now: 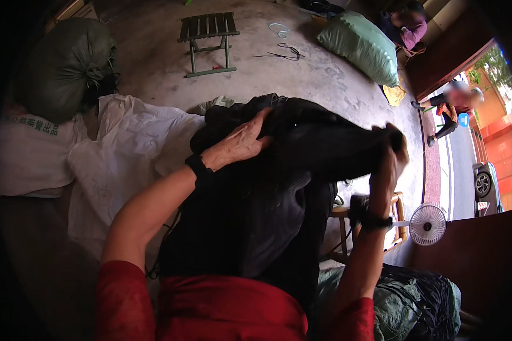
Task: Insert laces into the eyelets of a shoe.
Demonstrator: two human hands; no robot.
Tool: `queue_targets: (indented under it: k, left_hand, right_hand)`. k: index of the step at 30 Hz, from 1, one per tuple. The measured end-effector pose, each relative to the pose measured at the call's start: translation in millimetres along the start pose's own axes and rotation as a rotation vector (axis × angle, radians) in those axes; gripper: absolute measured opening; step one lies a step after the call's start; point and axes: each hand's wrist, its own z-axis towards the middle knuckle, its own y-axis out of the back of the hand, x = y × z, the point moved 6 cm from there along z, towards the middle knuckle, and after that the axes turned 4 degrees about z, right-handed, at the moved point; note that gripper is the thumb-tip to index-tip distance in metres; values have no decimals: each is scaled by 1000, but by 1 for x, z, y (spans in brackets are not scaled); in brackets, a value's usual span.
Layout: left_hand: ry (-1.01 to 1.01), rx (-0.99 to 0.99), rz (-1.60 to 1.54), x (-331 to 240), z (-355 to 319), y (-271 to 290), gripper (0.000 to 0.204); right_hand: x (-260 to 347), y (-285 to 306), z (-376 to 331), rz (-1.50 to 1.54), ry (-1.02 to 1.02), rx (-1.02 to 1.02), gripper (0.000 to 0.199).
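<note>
A large piece of black cloth [330, 145], perhaps a garment, is spread over my lap and raised toward the right. My right hand [395, 156] grips its upper right edge, fingers curled around the fabric and slightly blurred. Against the left part of the cloth lies my left hand [239, 145], fingers stretched out and thumb apart. Greyish fabric [281, 213] shows below the raised fold, across my legs. Each wrist has a black band.
White sacks [136, 136] lie at left beneath a stuffed dark green sack [68, 68]. Ahead stands a folding stool [209, 40]; a pale green sack [361, 48] lies farther right. A small fan [428, 224] and black strips on a green bundle [404, 301] are at right. Two people sit beyond.
</note>
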Motion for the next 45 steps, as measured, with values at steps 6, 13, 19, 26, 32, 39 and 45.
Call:
queue_targets:
  k: [6,13,19,26,32,39,45]
  left_hand:
    - [352,303,-559,-41,-59,-12,76]
    - [487,493,-587,-63,-70,-10,97]
    - [521,510,-792,-60,-58,-16,62]
    - [648,527,-478,-79,-67,2,65]
    - [614,450,-755,-79,-72,9,65]
    - [612,670,-908,-57,-80,-5,68]
    - [664,516,-814,-53,-48,-6,57]
  right_hand:
    - [-56,9,50,-230,35,118,22]
    - [9,13,-7,-590,391,0,37]
    - [80,-46,-121,-923,1008,144,42]
    - [68,-66,-100,-1055,1098,185,29]
    - [79,-77,-42,-1071,1086,219,18]
    - [65,-105,-25,-944,1092,329,12]
    - [7,-113,43,-969,842,525,12]
